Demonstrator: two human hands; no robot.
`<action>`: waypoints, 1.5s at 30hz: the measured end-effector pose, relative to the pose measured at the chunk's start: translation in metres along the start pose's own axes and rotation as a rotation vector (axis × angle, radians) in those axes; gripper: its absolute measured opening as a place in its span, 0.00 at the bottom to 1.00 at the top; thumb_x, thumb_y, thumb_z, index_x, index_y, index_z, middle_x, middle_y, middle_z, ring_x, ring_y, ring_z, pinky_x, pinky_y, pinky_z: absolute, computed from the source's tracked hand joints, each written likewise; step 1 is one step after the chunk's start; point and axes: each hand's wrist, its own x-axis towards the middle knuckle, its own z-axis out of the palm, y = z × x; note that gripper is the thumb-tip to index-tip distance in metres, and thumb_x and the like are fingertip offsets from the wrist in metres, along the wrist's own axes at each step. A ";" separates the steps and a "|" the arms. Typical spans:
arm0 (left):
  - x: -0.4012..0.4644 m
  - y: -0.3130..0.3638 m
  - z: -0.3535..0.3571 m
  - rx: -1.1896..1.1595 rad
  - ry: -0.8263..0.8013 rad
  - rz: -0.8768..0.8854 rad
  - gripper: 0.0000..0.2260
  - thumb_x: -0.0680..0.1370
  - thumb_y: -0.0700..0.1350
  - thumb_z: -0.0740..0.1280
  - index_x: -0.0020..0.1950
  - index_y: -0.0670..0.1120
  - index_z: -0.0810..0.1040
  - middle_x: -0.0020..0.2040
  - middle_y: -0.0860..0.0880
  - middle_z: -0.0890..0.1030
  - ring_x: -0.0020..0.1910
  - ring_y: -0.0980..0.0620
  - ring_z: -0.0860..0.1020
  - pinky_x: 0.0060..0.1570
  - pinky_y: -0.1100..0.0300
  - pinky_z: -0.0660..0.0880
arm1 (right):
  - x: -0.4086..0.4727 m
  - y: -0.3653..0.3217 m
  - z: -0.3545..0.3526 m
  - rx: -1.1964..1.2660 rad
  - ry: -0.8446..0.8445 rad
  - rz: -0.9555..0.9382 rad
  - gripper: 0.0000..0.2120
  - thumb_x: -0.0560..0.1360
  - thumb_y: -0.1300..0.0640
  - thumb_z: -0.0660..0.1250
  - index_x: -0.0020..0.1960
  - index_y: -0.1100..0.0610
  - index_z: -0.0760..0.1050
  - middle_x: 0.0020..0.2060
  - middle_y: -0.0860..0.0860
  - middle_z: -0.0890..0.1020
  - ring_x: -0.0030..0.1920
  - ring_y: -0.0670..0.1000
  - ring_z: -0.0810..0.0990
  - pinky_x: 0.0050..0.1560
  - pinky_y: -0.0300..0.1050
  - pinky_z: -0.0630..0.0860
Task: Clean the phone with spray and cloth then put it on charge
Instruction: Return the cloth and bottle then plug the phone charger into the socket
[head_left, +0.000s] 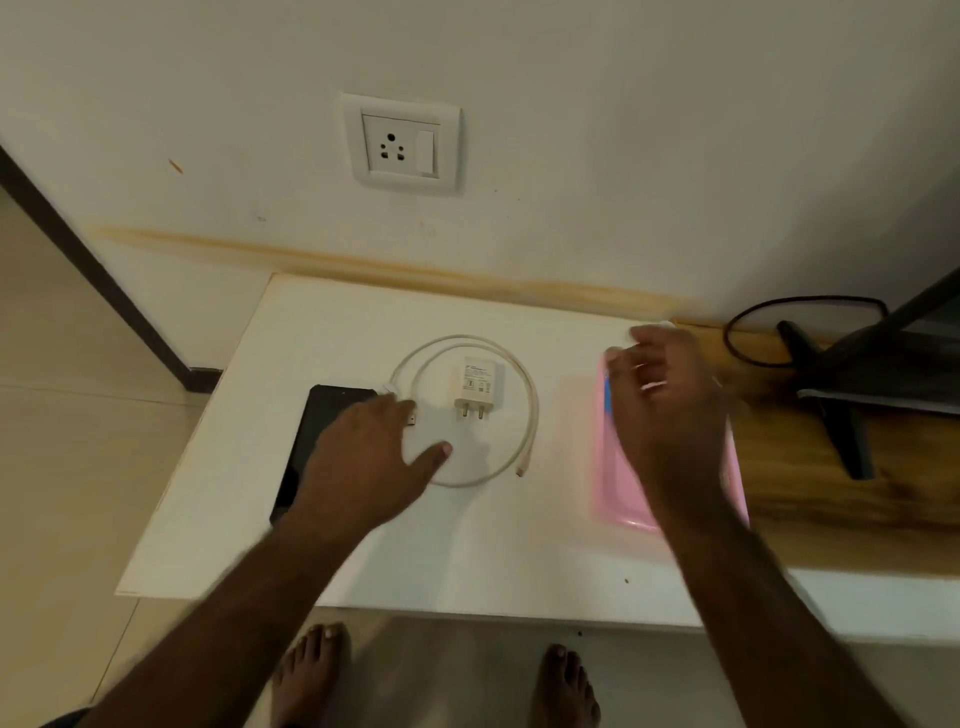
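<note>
Roughly centre: white table (332, 545) against wall, wood ledge (810, 467) to its right w/ dark stand (852, 415). Pink tray (623, 493) at table's right side, blurred, w/ something blue in it, can't tell what. Black phone (311, 441) flat at table's left, partly under left hand (358, 462); fingers spread, gripping nothing. Right hand (670, 395) over tray, fingers loosely curled, blurred; can't tell if holding anything. White cable (530, 415) looped between, around charger plug (475, 387). Wall socket (400, 143) above.
</note>
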 end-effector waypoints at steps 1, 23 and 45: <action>0.003 -0.006 -0.007 -0.022 0.041 -0.024 0.28 0.76 0.64 0.66 0.67 0.45 0.76 0.63 0.44 0.80 0.63 0.43 0.76 0.61 0.49 0.73 | -0.007 -0.008 0.009 -0.025 -0.113 -0.012 0.10 0.76 0.50 0.68 0.55 0.51 0.77 0.41 0.44 0.83 0.39 0.43 0.81 0.40 0.42 0.80; -0.001 -0.041 -0.006 0.190 -0.205 -0.563 0.50 0.62 0.67 0.78 0.71 0.38 0.64 0.62 0.40 0.71 0.62 0.40 0.73 0.51 0.48 0.75 | -0.037 0.006 0.075 -0.671 -0.898 0.153 0.21 0.76 0.50 0.70 0.62 0.59 0.67 0.54 0.55 0.81 0.51 0.53 0.82 0.53 0.43 0.80; 0.002 -0.038 -0.047 -0.307 0.405 -0.619 0.43 0.61 0.64 0.76 0.65 0.40 0.66 0.59 0.41 0.70 0.46 0.44 0.73 0.42 0.51 0.71 | 0.009 -0.062 0.027 0.493 -0.493 0.427 0.14 0.75 0.62 0.71 0.59 0.52 0.82 0.49 0.46 0.85 0.41 0.44 0.83 0.39 0.35 0.78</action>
